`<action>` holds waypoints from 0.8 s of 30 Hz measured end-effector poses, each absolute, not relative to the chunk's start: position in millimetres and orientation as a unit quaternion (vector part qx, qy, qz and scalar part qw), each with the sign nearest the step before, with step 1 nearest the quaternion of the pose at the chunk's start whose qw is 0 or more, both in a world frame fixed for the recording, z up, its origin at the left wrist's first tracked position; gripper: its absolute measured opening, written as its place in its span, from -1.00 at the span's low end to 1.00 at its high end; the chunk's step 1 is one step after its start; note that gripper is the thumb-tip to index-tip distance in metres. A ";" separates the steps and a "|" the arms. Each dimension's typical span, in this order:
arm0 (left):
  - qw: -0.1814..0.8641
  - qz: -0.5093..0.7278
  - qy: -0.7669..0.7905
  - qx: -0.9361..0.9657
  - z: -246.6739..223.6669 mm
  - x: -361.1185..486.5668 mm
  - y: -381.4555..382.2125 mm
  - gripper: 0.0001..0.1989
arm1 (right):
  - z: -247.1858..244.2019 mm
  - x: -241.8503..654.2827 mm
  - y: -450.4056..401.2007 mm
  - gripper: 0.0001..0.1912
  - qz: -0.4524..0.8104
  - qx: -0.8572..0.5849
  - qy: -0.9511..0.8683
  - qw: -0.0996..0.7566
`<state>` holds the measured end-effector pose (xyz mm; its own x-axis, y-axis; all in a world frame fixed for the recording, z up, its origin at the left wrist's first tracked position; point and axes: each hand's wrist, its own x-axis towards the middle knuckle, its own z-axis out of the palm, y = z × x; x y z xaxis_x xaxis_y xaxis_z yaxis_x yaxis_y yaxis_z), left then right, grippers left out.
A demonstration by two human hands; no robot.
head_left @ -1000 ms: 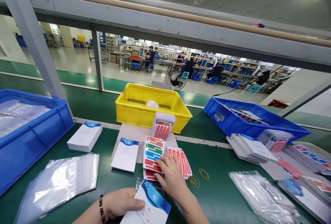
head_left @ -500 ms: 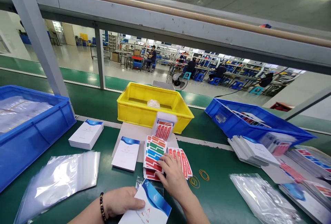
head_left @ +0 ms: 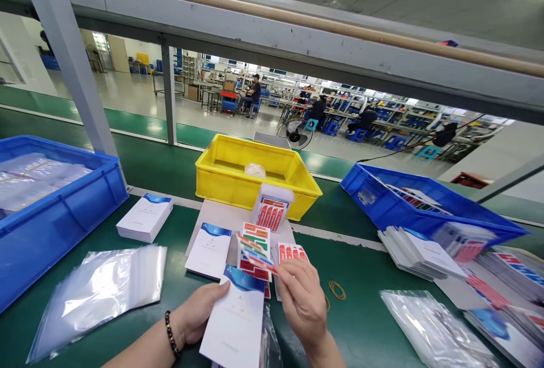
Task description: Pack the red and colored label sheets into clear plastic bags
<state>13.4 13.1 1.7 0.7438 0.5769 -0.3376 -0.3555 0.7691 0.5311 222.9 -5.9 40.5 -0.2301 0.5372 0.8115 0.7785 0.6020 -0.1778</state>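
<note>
My left hand (head_left: 198, 314), with a beaded bracelet at the wrist, is closed on a white booklet (head_left: 236, 325) with a blue wave top. Part of a clear plastic bag (head_left: 271, 337) shows behind the booklet's right edge. My right hand (head_left: 302, 294) pinches a colourful printed card (head_left: 255, 252), tilted and blurred, just above the booklet's top edge. Under that card lies a pile of similar cards (head_left: 259, 232) in orange, green and red. Cards with red strips (head_left: 292, 252) lie to its right, partly covered by my right hand. A booklet stack (head_left: 208, 249) lies to its left.
A yellow bin (head_left: 255, 187) stands behind the cards, near a clear box of cards (head_left: 272, 212). Blue bins (head_left: 63, 187) flank the bench. Clear bags (head_left: 106, 294), another booklet stack (head_left: 144, 218) and rubber bands (head_left: 337, 290) lie around. People sit in the background.
My right hand has lifted a printed card off the pile and drawn it slightly right. My left hand has raised the booklet toward the pile and turned it more upright.
</note>
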 end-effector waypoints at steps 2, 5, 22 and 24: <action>0.915 0.284 0.228 0.175 3.4 14.8 16.9 -0.54 | 48.3 213.6 -14.1 -0.74 -0.087 -0.390 -0.813 0.423; 0.913 0.307 0.229 0.141 5.6 16.2 20.0 -0.49 | 54.4 198.3 -24.1 -0.82 -0.018 -0.346 -0.863 0.367; 0.904 0.243 0.337 0.098 35.9 13.9 16.4 -0.69 | 14.3 283.9 -9.1 -0.76 -0.047 -0.649 -0.734 0.196; 0.906 0.242 0.330 0.107 34.0 13.5 16.7 -0.65 | 11.8 285.8 -10.9 -0.79 -0.044 -0.658 -0.731 0.175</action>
